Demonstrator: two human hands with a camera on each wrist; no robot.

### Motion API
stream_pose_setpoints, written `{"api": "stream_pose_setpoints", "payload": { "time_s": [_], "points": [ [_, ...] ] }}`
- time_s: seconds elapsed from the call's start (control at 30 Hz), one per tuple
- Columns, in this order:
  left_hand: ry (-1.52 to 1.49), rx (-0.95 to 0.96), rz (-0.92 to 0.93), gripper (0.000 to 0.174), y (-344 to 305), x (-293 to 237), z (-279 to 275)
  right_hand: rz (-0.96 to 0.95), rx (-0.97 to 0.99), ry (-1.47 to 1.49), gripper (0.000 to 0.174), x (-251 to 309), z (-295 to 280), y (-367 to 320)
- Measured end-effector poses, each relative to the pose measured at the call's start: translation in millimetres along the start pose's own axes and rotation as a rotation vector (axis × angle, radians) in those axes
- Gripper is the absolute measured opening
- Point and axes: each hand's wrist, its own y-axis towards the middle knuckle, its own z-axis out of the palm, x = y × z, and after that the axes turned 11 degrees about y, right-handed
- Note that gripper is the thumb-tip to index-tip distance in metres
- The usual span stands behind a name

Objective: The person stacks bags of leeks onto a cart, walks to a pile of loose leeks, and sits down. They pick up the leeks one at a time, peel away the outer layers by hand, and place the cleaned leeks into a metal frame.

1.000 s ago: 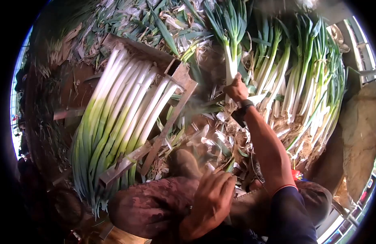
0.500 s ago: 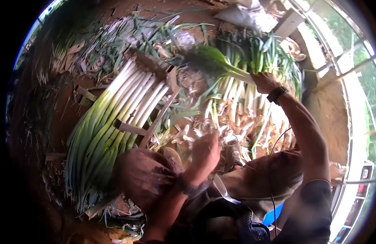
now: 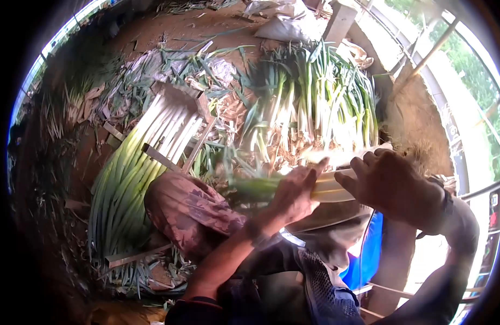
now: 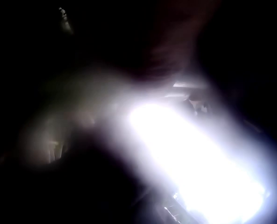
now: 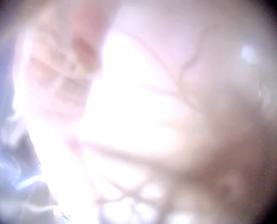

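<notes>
In the head view, a thick leek (image 3: 327, 190) lies across above the lap, its blurred green leaves pointing left. The left hand (image 3: 293, 197) grips its pale stalk. At the root end, the right hand (image 3: 393, 189) curls its fingers round the white part, thumb toward the left hand; pale roots (image 3: 417, 157) show beyond it. Glare and darkness hide the left hand's work in the left wrist view. The right wrist view is washed out, with blurred fingers (image 5: 82, 51) at upper left.
Trimmed-looking leeks (image 3: 125, 162) lie in a wooden frame (image 3: 198, 146) at left. More leeks with roots (image 3: 336, 103) lie ahead. Leaf scraps (image 3: 147, 70) cover the ground behind the frame. A white sack (image 3: 288, 27) is at the back, and a blue object (image 3: 366, 260) beside the right leg.
The right hand has brought the leek from the rooted pile back over the lap. The left hand, which held nothing visible earlier, now grips the stalk. The head view has shifted.
</notes>
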Motion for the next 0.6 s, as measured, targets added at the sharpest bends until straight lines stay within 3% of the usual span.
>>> {"api": "stream_pose_setpoints", "payload": {
  "time_s": [0.13,0.17,0.2,0.27,0.33,0.37,0.4,0.47,0.5,0.53,0.57,0.6],
  "points": [
    [-0.153,0.131,-0.065,0.05,-14.2,-9.9,6.5,-0.039,0.0,0.125,0.027,-17.5,23.6,-11.0],
    [-0.187,0.184,-0.128,0.044,-16.4,-12.3,4.9,-0.08,-0.143,0.075,0.026,-27.9,34.0,-17.3],
    [-0.152,0.157,0.001,0.043,-16.9,-3.8,2.8,-0.116,-0.282,0.026,0.026,-33.7,28.1,-17.9],
    [-0.223,0.085,0.204,0.048,-13.6,22.8,7.3,0.112,-0.058,0.113,0.041,-49.0,-10.9,-9.3],
    [-0.326,0.192,0.205,0.053,2.8,33.6,-21.2,0.239,-0.31,0.395,0.064,-77.3,-30.2,-11.0],
    [-0.713,0.453,-0.294,0.054,8.5,35.7,-41.1,0.223,-0.505,0.463,0.077,-92.6,-23.8,-7.4],
    [-0.814,0.507,-0.371,0.051,10.4,46.6,-52.3,0.203,-0.519,1.028,0.088,-109.7,-27.5,-4.3],
    [-0.804,0.513,-0.385,0.046,16.3,58.6,-81.2,0.096,-0.677,1.297,0.09,-132.4,-17.3,16.7],
    [-0.917,0.459,-0.495,0.053,17.7,55.5,-91.3,0.119,-0.55,1.447,0.086,-129.5,-13.7,18.4],
    [-0.899,0.363,-0.567,0.059,15.6,50.4,-101.0,0.136,-0.411,1.338,0.075,-124.9,-7.3,31.1],
    [-0.928,0.408,-0.594,0.062,17.2,51.0,-109.9,0.264,-0.305,1.283,0.066,-108.8,-6.8,45.9],
    [-0.961,0.455,-0.621,0.066,18.0,53.8,-118.3,0.019,-0.276,1.538,0.071,-108.3,16.0,58.0]
  ]
}}
